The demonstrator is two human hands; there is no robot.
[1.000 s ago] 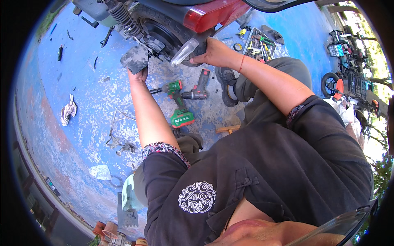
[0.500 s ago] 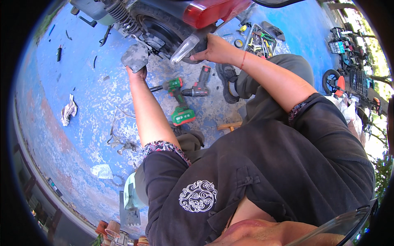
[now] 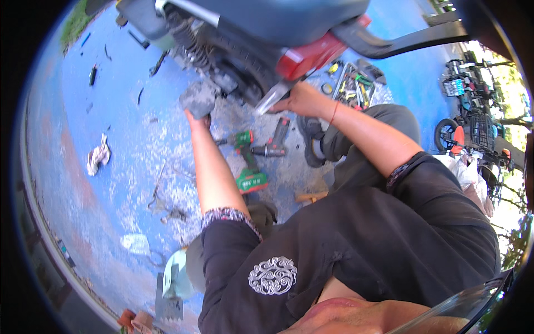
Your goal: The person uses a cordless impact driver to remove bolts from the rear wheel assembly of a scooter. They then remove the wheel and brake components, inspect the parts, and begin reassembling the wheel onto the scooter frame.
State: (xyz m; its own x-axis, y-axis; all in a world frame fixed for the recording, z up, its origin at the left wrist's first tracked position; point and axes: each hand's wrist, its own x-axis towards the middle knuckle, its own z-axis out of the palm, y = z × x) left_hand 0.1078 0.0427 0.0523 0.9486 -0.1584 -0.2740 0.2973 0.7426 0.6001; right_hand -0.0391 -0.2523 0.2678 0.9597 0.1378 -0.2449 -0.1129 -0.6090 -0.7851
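My left hand [image 3: 198,119] is closed on the lower edge of a dusty grey flap-like piece [image 3: 197,99], held beside the rear wheel [image 3: 242,83] of a scooter [image 3: 267,19]. On the other side, my right hand [image 3: 305,102] grips the scooter's rear mudguard below the red tail light [image 3: 308,55]; some fingers are hidden. A clear plastic strip [image 3: 273,99] hangs by its fingertips. Below the hands, a green cordless impact wrench [image 3: 248,161] lies on the ground next to a grey and red cordless drill [image 3: 273,139].
A tray of hand tools [image 3: 356,86] lies beyond my right forearm, with a roll of tape [image 3: 327,88] nearby. A crumpled rag [image 3: 98,156] is at left on the worn blue ground. Parked scooters [image 3: 473,106] stand at far right. A wooden piece [image 3: 311,196] lies near my knee.
My view has shifted upward, so more of the scooter's tail shows and everything sits lower. Both hands keep their places at the wheel and mudguard.
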